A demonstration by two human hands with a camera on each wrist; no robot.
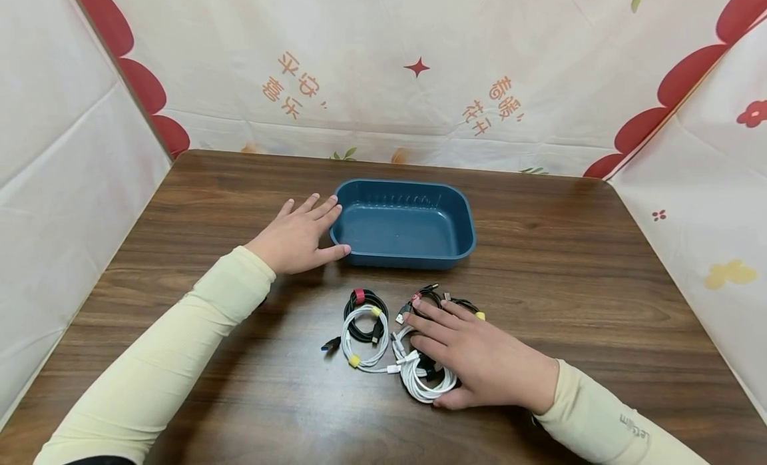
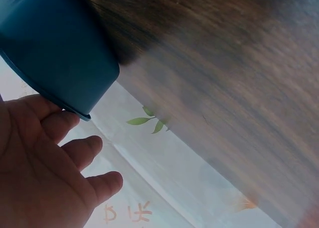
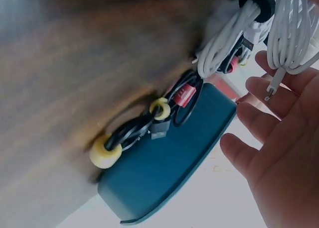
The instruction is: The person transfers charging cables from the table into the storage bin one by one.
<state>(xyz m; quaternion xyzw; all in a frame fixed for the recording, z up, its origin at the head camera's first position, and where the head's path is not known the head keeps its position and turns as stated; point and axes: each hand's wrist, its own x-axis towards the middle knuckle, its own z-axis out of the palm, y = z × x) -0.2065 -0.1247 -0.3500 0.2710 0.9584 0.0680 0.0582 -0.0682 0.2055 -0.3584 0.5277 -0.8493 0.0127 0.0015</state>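
Note:
A deep blue plastic basin (image 1: 407, 260) sits on the table, its inside bare. My left hand (image 1: 297, 233) spreads its fingers at the basin's left end, with the thumb and some fingertips touching the rim. Over the cables at the right my right hand (image 1: 482, 352) reaches with fairly straight fingers. Under and beside its thumb lies a coiled white cable (image 1: 419, 385), which also shows against the fingers in the right wrist view; whether they press it I cannot tell. Black cables (image 1: 428, 302) with red and yellow ties lie near the right fingertips, partly hidden by the hand.
Left of the right hand lie a white cable coil (image 1: 344, 342) with yellow ties and a black coil (image 1: 349, 312) with a red tie. The brown wooden table (image 1: 240, 398) is bordered by printed cloth walls (image 1: 371, 72) at the back and both sides.

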